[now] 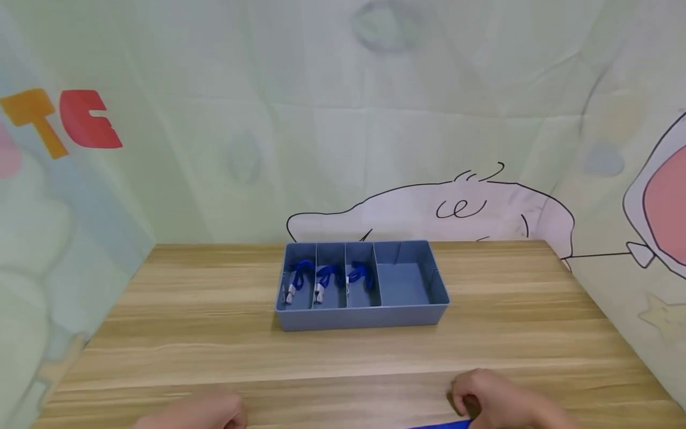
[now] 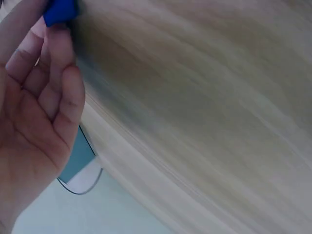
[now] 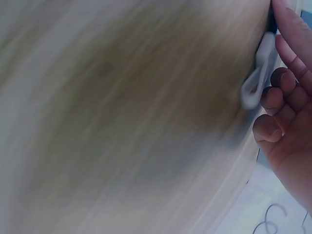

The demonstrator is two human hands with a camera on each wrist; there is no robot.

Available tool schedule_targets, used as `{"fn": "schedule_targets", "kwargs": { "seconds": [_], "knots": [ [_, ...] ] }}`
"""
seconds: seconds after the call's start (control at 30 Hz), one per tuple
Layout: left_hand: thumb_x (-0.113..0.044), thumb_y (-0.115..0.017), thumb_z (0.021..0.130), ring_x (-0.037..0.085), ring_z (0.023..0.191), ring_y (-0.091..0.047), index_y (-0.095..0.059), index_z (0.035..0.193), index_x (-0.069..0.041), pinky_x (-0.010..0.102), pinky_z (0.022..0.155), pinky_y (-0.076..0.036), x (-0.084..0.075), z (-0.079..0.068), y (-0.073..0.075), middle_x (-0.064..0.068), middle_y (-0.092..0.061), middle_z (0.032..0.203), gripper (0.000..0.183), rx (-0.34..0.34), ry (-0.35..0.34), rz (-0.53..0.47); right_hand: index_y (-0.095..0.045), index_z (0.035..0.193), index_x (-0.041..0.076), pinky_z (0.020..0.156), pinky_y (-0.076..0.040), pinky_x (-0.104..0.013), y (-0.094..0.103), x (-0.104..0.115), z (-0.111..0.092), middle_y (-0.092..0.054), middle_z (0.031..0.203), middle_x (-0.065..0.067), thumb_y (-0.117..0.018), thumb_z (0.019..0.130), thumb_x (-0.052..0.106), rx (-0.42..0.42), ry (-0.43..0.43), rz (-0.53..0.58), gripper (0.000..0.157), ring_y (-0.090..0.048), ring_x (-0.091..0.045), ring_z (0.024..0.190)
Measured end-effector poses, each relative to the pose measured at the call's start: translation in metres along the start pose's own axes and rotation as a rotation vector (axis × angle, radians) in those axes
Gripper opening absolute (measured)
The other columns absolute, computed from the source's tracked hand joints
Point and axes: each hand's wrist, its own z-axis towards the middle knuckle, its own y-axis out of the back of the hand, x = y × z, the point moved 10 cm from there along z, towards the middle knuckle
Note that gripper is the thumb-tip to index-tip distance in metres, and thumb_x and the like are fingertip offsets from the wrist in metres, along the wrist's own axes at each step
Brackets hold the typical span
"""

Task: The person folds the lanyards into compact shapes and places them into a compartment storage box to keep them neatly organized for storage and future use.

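Observation:
A blue lanyard (image 1: 445,425) shows at the bottom edge of the head view, mostly cut off by the frame. My right hand (image 1: 498,398) pinches one end of it, and in the right wrist view a white clip (image 3: 258,80) hangs by the fingers. At the bottom left is my left hand (image 1: 200,410). Its thumb and fingertips grip a blue band end (image 2: 61,11) in the left wrist view. Both hands are low over the near part of the wooden table (image 1: 187,345), well apart from each other.
A blue-grey divided box (image 1: 364,317) stands farther back in the middle of the table. Folded blue lanyards (image 1: 328,276) with light clips lie in its three narrow compartments; a wider compartment (image 1: 404,283) is at the right. A printed cloth (image 1: 214,149) hangs behind the table.

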Motion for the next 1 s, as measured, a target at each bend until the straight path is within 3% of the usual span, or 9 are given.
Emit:
{"fn": "schedule_targets", "kwargs": {
  "seconds": [0.1,0.2,0.33,0.47,0.53,0.63,0.77,0.9,1.0],
  "knots": [
    [-0.014,-0.066,0.082,-0.013,0.057,-0.04,-0.056,0.079,-0.022,0.014,0.04,-0.035,0.005,-0.004,0.005,-0.022,-0.046,0.067,0.013,0.005,0.005,-0.015,-0.055,0.071,0.018,0.05,-0.033,-0.009,0.003,0.0,-0.005,-0.043,0.068,0.012,-0.077,0.074,0.024,-0.008,0.051,-0.001,0.023,-0.035,0.011,0.062],
    [-0.013,-0.067,0.079,-0.013,0.052,-0.038,-0.06,0.07,-0.016,0.014,0.039,-0.034,0.014,-0.003,0.002,-0.024,-0.043,0.061,0.012,0.071,0.069,-0.068,-0.057,0.071,0.017,0.05,-0.036,-0.01,0.005,0.0,-0.009,-0.047,0.069,0.008,-0.077,0.074,0.02,0.001,0.075,0.019,0.02,-0.037,0.012,0.063],
    [-0.01,-0.067,0.082,-0.011,0.049,-0.038,-0.064,0.065,-0.003,0.011,0.039,-0.032,0.016,-0.003,-0.002,-0.005,-0.046,0.049,0.018,0.153,0.094,-0.301,-0.06,0.071,0.015,0.052,-0.042,-0.012,0.006,0.001,-0.012,-0.051,0.072,0.007,-0.075,0.076,0.018,0.036,0.092,0.099,0.016,-0.044,0.01,0.067],
    [-0.002,-0.063,0.085,-0.008,0.052,-0.044,-0.064,0.076,0.008,0.01,0.045,-0.037,0.012,-0.006,0.003,0.027,-0.048,0.055,0.014,0.191,0.039,-0.566,-0.059,0.072,0.005,0.054,-0.04,-0.011,0.009,-0.002,-0.017,-0.05,0.064,-0.007,-0.071,0.08,0.009,0.102,0.074,0.359,0.015,-0.046,0.008,0.067],
    [0.003,-0.061,0.085,-0.006,0.055,-0.046,-0.063,0.081,0.01,0.01,0.047,-0.04,0.012,-0.009,0.007,0.031,-0.05,0.059,0.008,0.194,-0.003,-0.604,-0.056,0.076,-0.002,0.05,-0.035,-0.013,0.012,-0.007,-0.021,-0.044,0.063,-0.017,-0.067,0.082,0.001,0.13,0.043,0.53,0.013,-0.045,0.006,0.066],
    [0.008,-0.058,0.085,-0.005,0.061,-0.052,-0.064,0.088,0.009,0.015,0.049,-0.046,0.015,-0.012,0.016,0.028,-0.057,0.064,0.006,0.174,-0.041,-0.613,-0.051,0.079,-0.008,0.04,-0.024,-0.024,0.019,-0.015,-0.028,-0.036,0.062,-0.022,-0.06,0.083,-0.007,0.115,0.012,0.697,0.011,-0.042,0.004,0.061],
    [0.008,-0.052,0.089,-0.001,0.071,-0.06,-0.066,0.095,0.007,0.026,0.06,-0.054,0.022,-0.015,0.027,0.025,-0.063,0.074,0.015,0.116,-0.038,-0.663,-0.048,0.08,-0.008,0.038,-0.02,-0.033,0.033,-0.019,-0.034,-0.035,0.06,-0.017,-0.057,0.084,-0.012,0.056,0.037,0.741,0.01,-0.039,0.004,0.06],
    [0.006,-0.049,0.092,0.002,0.074,-0.061,-0.066,0.098,0.008,0.027,0.069,-0.054,0.026,-0.016,0.032,0.018,-0.065,0.075,0.017,0.076,0.0,-0.708,-0.056,0.087,-0.01,0.043,-0.036,-0.019,0.039,-0.022,-0.035,-0.058,0.066,0.0,-0.057,0.084,-0.012,0.019,0.028,0.755,0.003,-0.05,0.004,0.064],
    [0.003,-0.051,0.092,0.002,0.074,-0.062,-0.065,0.098,0.008,0.023,0.069,-0.053,0.03,-0.016,0.033,0.003,-0.069,0.079,0.016,0.048,0.053,-0.71,-0.062,0.092,-0.01,0.057,-0.047,-0.016,0.041,-0.02,-0.035,-0.068,0.075,-0.006,-0.057,0.085,-0.011,0.014,0.035,0.736,0.009,-0.057,0.001,0.069]
  ]
}}
